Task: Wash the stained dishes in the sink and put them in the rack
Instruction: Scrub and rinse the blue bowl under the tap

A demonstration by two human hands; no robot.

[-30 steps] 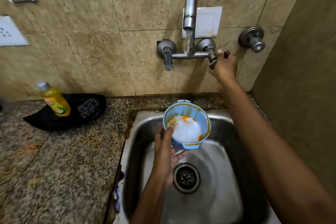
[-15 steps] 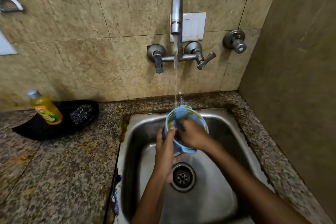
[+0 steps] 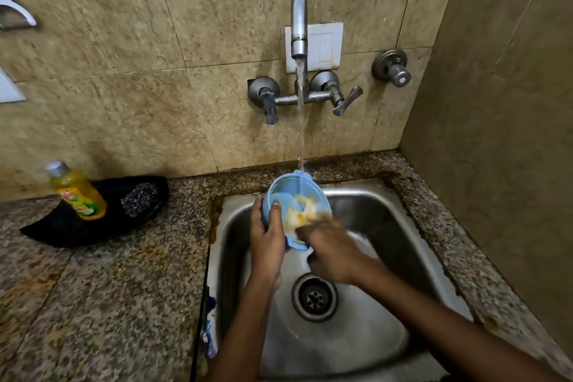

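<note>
A light blue bowl (image 3: 286, 192) with yellow-orange stains and foam inside is held tilted over the steel sink (image 3: 387, 211). My left hand (image 3: 267, 239) grips its left rim, thumb inside. My right hand (image 3: 333, 253) is at the bowl's lower right edge, fingers reaching inside onto the stained surface; it is motion-blurred. Water runs from the tap (image 3: 299, 25) into the bowl. No rack is in view.
A yellow dish-soap bottle (image 3: 77, 192) and a steel scrubber (image 3: 139, 198) lie in a black tray (image 3: 55, 232) on the granite counter left of the sink. The sink drain (image 3: 314, 297) lies below my hands. Tap levers (image 3: 344, 102) and a wall valve (image 3: 392, 68) sit above; a wall stands close on the right.
My right hand left the tap lever and came down to the bowl, where it now rubs the inside. The water stream grew fuller. My left hand kept holding the bowl.
</note>
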